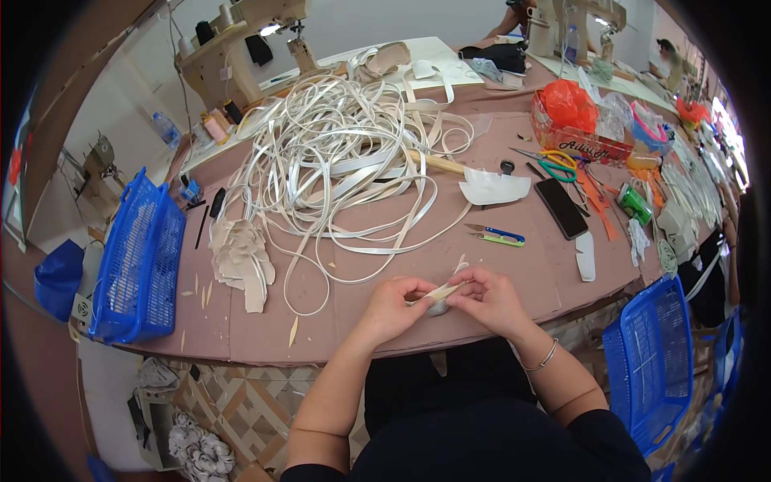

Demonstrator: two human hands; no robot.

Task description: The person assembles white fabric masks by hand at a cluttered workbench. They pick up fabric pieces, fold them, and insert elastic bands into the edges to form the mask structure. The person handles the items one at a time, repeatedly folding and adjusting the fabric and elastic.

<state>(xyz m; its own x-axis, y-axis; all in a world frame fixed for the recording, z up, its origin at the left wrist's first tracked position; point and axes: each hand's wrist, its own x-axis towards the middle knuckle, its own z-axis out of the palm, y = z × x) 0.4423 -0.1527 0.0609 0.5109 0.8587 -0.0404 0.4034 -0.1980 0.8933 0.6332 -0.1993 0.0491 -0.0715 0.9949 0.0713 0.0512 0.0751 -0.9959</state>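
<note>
Near the table's front edge, my left hand [393, 309] and my right hand [494, 304] pinch a small cream-coloured strip [442, 292] between them. The fingers of both hands are closed on it, one hand at each end. A pale greyish patch shows just under the strip; I cannot tell what it is. Beyond my hands lies a big tangled heap of white and cream strapping [345, 161]. Thread snips [496, 234] with a green and blue handle rest on the table past my right hand. A stack of beige cut pieces [242, 261] lies left of my hands.
A blue basket [144, 265] stands at the table's left end, another blue basket [652, 365] low on the right. On the right lie a black phone [561, 209], scissors [560, 166], a green can [634, 204] and a white cut piece [494, 188]. Sewing machines [241, 56] stand behind.
</note>
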